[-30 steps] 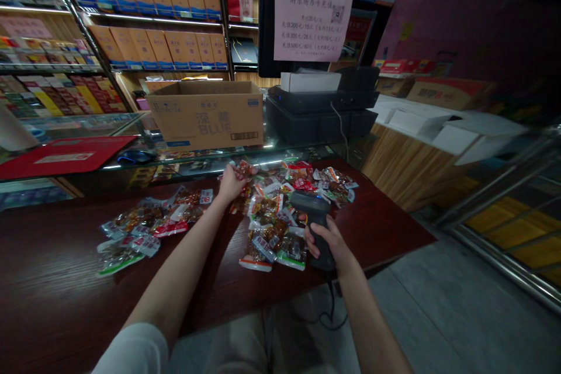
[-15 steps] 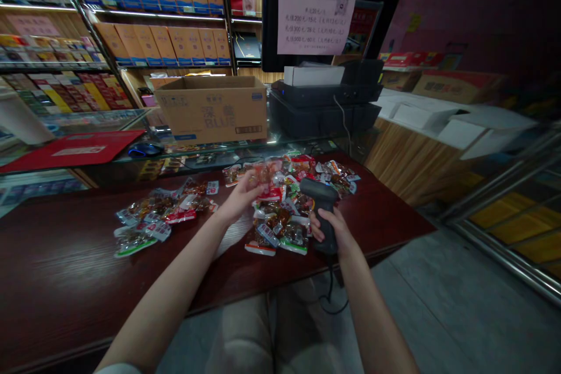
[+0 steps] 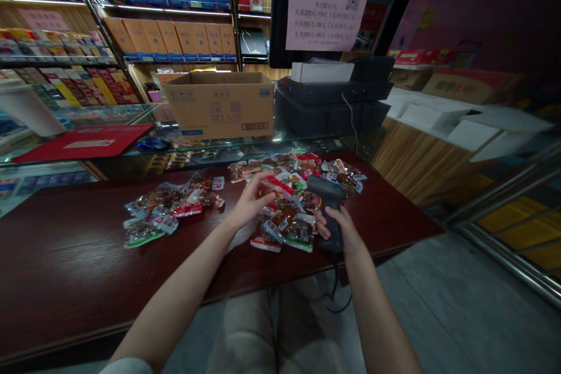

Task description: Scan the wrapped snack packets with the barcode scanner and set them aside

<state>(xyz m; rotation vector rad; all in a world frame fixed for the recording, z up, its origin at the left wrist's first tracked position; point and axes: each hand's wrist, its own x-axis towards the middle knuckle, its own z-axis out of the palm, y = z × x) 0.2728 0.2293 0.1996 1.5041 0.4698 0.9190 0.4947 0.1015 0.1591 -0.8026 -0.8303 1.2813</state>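
Observation:
My right hand (image 3: pixel 337 225) is wrapped around the handle of a black barcode scanner (image 3: pixel 325 188), its head pointing left over a pile of snack packets. In my left hand (image 3: pixel 253 201), thumb and fingers are closed about a clear snack packet with a red edge (image 3: pixel 280 184). The packet is just above the pile, partly hidden by the fingers. Below it lie more clear packets of brown food, such as the green-edged packet (image 3: pixel 300 232). A second, smaller group of packets (image 3: pixel 164 201) lies to the left of my left forearm.
Behind the dark red table (image 3: pixel 79 251) runs a glass counter with a cardboard box (image 3: pixel 219 106), a mouse (image 3: pixel 152 144), a red mat (image 3: pixel 83 144) and a white cup (image 3: pixel 30 106). A black cash-register unit (image 3: pixel 331 108) stands right of the box. The scanner's cable (image 3: pixel 336 280) hangs over the front edge.
The view has shifted slightly, moving everything a little to the right. In my left hand the packet has turned, its red edge now higher. My right hand still holds the scanner.

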